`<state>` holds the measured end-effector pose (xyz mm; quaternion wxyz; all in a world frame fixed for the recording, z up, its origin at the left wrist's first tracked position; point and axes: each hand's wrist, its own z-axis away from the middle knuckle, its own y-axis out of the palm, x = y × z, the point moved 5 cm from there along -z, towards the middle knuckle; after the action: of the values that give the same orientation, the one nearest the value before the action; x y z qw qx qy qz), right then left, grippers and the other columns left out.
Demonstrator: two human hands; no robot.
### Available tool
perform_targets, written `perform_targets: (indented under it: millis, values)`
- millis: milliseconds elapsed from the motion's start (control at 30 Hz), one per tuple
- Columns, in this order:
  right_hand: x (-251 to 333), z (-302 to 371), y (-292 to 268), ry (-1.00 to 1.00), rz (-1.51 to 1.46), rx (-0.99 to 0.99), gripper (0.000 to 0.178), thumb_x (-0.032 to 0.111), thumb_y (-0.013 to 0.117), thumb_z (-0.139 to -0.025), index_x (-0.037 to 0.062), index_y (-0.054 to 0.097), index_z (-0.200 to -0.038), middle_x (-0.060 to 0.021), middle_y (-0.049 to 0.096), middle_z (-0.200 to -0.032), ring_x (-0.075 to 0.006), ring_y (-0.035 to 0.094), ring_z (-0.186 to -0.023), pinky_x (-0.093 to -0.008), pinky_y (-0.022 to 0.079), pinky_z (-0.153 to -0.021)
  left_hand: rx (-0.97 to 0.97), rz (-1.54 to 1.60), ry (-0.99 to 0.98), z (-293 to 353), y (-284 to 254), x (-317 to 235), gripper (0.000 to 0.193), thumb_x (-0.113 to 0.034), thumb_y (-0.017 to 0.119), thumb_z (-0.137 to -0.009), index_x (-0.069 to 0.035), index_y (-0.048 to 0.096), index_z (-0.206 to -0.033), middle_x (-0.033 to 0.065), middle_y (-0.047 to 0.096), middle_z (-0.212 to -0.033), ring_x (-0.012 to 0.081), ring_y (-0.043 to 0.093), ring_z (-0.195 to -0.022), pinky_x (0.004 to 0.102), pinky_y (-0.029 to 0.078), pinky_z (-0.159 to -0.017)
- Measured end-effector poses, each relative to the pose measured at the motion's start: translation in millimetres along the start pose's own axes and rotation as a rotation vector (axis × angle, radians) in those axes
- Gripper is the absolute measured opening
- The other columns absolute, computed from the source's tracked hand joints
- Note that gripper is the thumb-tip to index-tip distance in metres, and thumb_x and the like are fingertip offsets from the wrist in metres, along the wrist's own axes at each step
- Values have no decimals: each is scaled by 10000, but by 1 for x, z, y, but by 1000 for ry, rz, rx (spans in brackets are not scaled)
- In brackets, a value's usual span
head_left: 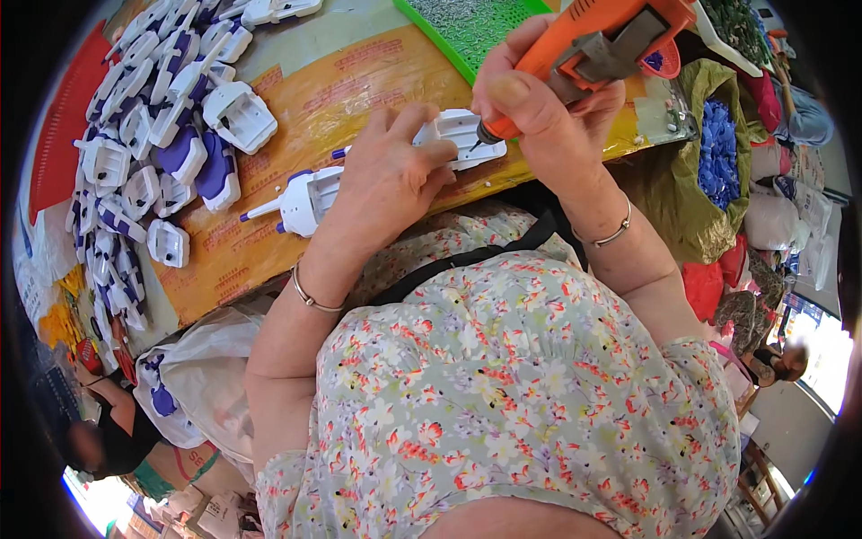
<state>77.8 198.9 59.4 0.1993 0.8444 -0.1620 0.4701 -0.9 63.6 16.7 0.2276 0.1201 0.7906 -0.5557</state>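
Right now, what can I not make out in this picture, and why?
Head view:
Orange tool: upper end cut off by top edge.
White casing under the tool: partly hidden by left hand.
Green tray: far side cut off by top edge.
Small metal pieces: too small to count.

Red print (382,52) on amber tape (310,135)

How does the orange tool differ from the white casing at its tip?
Colour: the tool is orange with dark parts; the casing is mainly white.
Pose: the tool slants downward in the right hand; the casing lies on the table, partly covered by the left hand.
Shape: the tool is thick-bodied with a narrow tip; the casing is an open shell.
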Motion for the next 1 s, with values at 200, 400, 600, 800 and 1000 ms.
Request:
perform_targets:
  millis: [200,400,600,800,1000]
  values:
    - [-3,3,4,12,65,20,270,112,693,-874,-5,499,-1021,-81,587,-738,-152,565,-624,-326,493,-597,-20,-23,24,3,0,2,174,-157,777,-722,-120,732,-886,116,603,-1177,356,554,-998,426,495,-850]
    - [-6,4,5,20,37,10,290,122,713,-865,2,508,-1032,-81,589,-737,-150,564,-623,-322,489,-595,-14,-41,15,3,1,1,174,-159,777,-718,-120,736,-883,108,599,-1190,343,554,-989,416,501,-838]
    - [-7,5,5,27,52,-32,256,107,707,-864,4,513,-996,-75,601,-741,-141,572,-620,-310,492,-585,-23,-38,18,2,2,1,172,-157,771,-718,-115,735,-881,103,596,-1188,330,552,-970,410,501,-825]
    - [-7,9,10,70,194,10,158,-3,646,-858,12,512,-941,-60,606,-739,-106,575,-618,-269,490,-565,-10,-75,36,2,4,-1,178,-152,770,-710,-108,735,-879,100,598,-1166,330,551,-970,411,498,-826]
    - [-19,14,7,119,204,16,154,-36,633,-839,17,521,-931,-48,610,-757,-96,582,-642,-266,491,-574,-62,-65,58,1,3,-1,189,-153,767,-707,-106,737,-887,104,600,-1156,343,549,-988,423,499,-836]
